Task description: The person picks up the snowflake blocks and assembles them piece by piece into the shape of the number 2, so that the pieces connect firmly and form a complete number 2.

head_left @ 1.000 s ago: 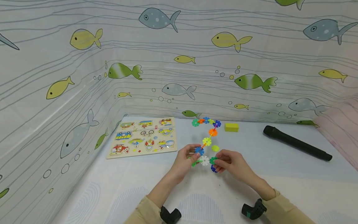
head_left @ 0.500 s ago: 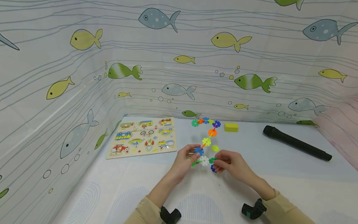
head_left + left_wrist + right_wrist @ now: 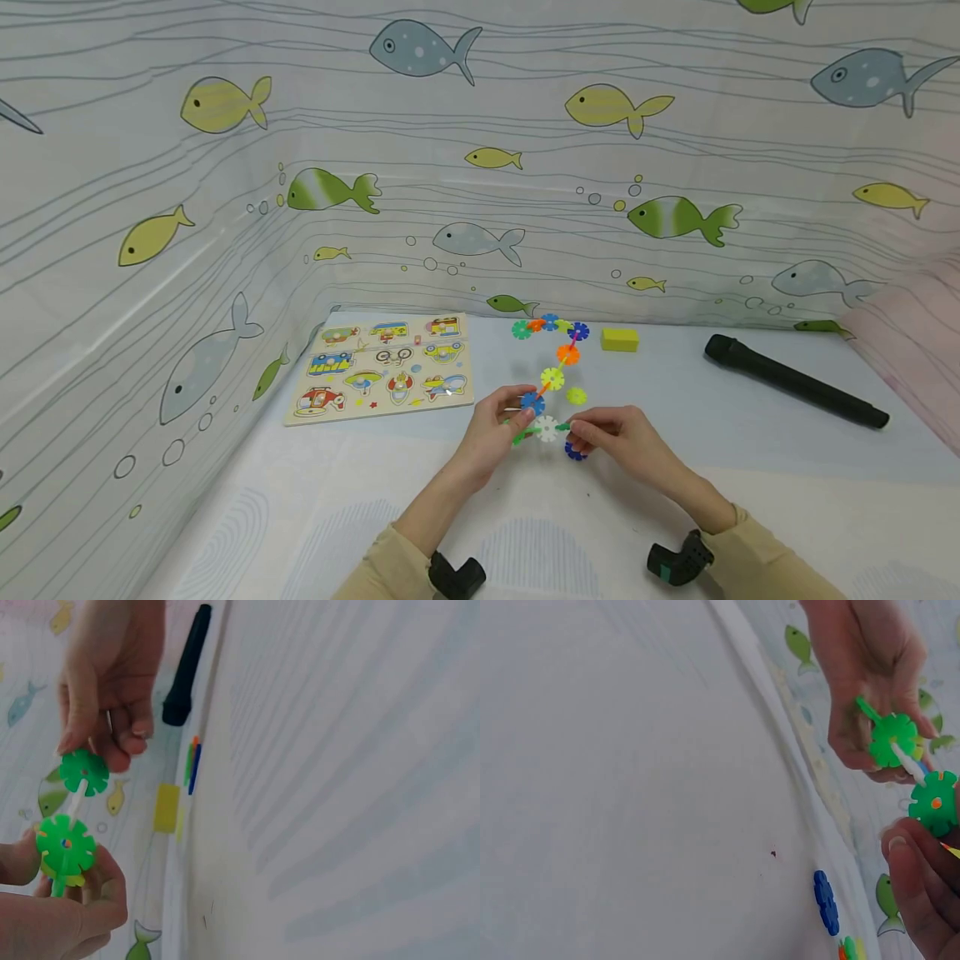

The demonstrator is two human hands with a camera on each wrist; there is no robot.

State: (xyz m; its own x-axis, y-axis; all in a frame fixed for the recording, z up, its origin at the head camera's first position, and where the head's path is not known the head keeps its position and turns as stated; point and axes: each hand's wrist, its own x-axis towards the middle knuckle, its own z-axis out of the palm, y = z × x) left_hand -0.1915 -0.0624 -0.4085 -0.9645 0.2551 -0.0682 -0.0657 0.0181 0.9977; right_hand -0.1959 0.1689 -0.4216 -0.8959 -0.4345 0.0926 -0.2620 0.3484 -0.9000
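Observation:
In the head view, my left hand point(image 3: 491, 437) grips linked slotted plastic discs, its thumb near a blue disc point(image 3: 533, 403). Beyond it the run passes a yellow disc point(image 3: 552, 379) and an orange disc point(image 3: 568, 355). A green disc point(image 3: 66, 846) shows at the left fingers in the left wrist view, with a white disc point(image 3: 547, 428) slotted onto it. My right hand point(image 3: 630, 437) pinches another green disc point(image 3: 934, 802) by its edge, against the white one. Below the right fingers a dark blue disc point(image 3: 575, 451) lies on the table.
A loose yellow-green disc point(image 3: 576, 396) lies just beyond the hands. A yellow block point(image 3: 619, 340) sits farther back. To the left is a wooden vehicle puzzle board point(image 3: 382, 367), to the right a black microphone point(image 3: 795, 381). A fish-patterned sheet point(image 3: 555, 200) hangs behind.
The green disc in my right hand has turned from face-on to nearly edge-on and shifted slightly left against the white disc. My left hand has stayed almost still.

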